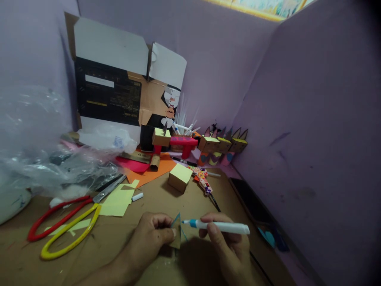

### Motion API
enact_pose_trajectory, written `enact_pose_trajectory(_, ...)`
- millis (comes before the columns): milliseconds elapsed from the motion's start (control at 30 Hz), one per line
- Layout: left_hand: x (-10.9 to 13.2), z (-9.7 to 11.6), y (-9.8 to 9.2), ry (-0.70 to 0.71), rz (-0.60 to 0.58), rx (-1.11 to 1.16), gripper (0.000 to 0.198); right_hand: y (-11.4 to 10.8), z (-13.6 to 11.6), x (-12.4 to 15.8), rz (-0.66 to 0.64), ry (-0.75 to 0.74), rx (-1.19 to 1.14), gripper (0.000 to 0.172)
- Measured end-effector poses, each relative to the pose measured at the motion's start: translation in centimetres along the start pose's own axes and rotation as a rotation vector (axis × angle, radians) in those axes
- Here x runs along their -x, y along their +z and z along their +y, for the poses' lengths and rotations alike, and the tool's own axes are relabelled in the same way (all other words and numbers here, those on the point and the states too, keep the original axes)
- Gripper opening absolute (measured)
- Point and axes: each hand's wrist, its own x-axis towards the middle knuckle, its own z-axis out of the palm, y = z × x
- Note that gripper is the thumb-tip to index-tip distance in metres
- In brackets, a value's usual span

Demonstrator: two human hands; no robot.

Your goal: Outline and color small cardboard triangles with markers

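My left hand [150,234] pinches a small triangular piece of brown cardboard [177,234] with a blue edge, holding it upright just above the cardboard work surface [113,242]. My right hand [228,242] grips a white marker with a blue tip [220,227], held level, its tip touching the upper edge of the triangle. A marker cap [137,197] lies farther back on the surface.
Red and yellow handled scissors [71,222] lie at the left by yellow paper scraps [119,200]. A yellow-topped cardboard cube [179,177], a patterned glue gun [204,180], orange paper, several eared box figures [223,143] and a printed carton [119,87] stand behind. Plastic bags [44,159] are heaped left; a phone [253,200] lies right.
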Motion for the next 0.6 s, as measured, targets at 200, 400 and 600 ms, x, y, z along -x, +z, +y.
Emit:
enact_pose_trajectory(200,0.4,0.9,0.1,-0.072,-0.026,0.045,0.015,-0.3,0.6,-0.5,-0.108,-0.075,0.061,0.013)
enact_pose_trajectory(400,0.4,0.8,0.1,-0.057,-0.038,0.02,0.014,-0.4,1.0,-0.7,-0.142,-0.091,0.075,0.012)
enact_pose_trajectory(600,0.9,1.4,0.2,-0.06,-0.013,0.014,0.015,-0.3,0.7,-0.5,-0.125,-0.065,0.098,0.012)
